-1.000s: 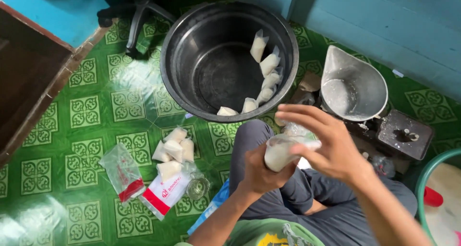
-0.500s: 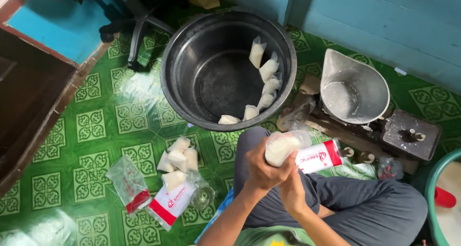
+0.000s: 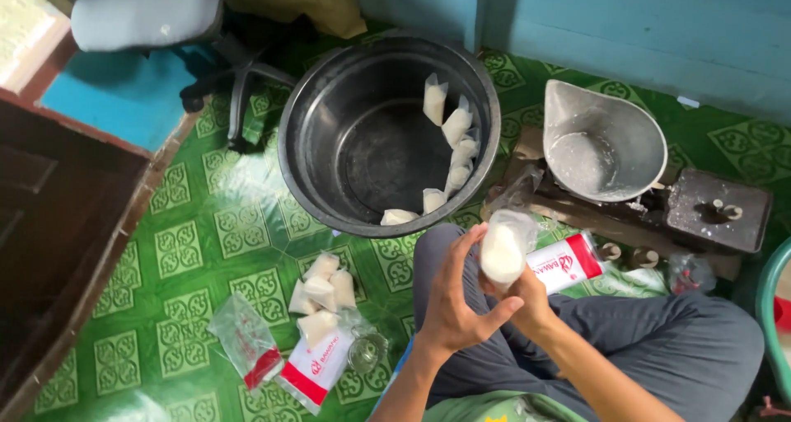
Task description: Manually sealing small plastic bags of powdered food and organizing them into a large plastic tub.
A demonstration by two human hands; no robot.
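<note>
Head view shows me both hands meeting over my lap. My left hand (image 3: 457, 302) is cupped around the lower part of a small clear bag of white powder (image 3: 503, 253), fingers curled and thumb up along its side. My right hand (image 3: 531, 298) sits behind and under the bag, mostly hidden; it seems to pinch the plastic, though I cannot tell exactly where.

The bag looks soft and thin, bulging like a little pillow, with its loose top crumpled above the fill. My worry is that the neck is not yet closed: too hard a squeeze from the left hand could push powder up and out onto my grey trousers (image 3: 643, 348). The film looks slippery, so a weak pinch could also let it drop.

Just beyond the hands stands a wide dark basin (image 3: 313, 183), smooth and round, with several filled bags (image 3: 453, 129) leaning on its inner wall. To the right of the hands is a dull metal scoop pan (image 3: 606, 146) dusted white, on a dark scale (image 3: 717, 212). A red-and-white packet (image 3: 564, 261) lies just beside the right hand. Left of the hands, more filled bags (image 3: 321, 294) sit in a cluster on the glossy green patterned floor (image 3: 189, 249).
</note>
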